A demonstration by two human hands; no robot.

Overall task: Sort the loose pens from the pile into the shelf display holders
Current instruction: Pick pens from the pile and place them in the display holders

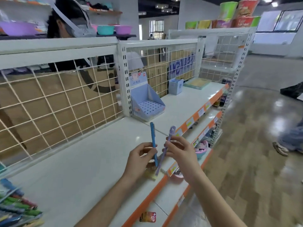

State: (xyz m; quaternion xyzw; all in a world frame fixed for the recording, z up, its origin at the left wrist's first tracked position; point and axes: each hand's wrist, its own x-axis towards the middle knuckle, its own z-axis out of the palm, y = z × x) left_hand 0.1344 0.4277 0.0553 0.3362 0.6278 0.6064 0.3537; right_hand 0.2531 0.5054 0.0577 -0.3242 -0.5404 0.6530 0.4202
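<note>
My left hand (pixel 141 155) pinches a blue pen (pixel 153 141) upright above the white shelf (pixel 82 161). Beside it, my right hand (pixel 179 150) holds a purple pen (pixel 165 149) with a character top, tilted slightly. Both hands hover near the shelf's front edge. A pale blue display holder (pixel 148 102) with a grid of holes stands farther along the shelf against the wire back; its holes look empty. A pile of loose coloured pens (pixel 16 205) lies at the bottom left.
A small blue box (pixel 175 86) and a flat tray (pixel 196 83) sit farther down the shelf. A person stands behind the wire grid (pixel 57 102) at upper left. Another person's foot (pixel 281 149) is on the floor at right. A red packet (pixel 148 216) lies on the lower shelf.
</note>
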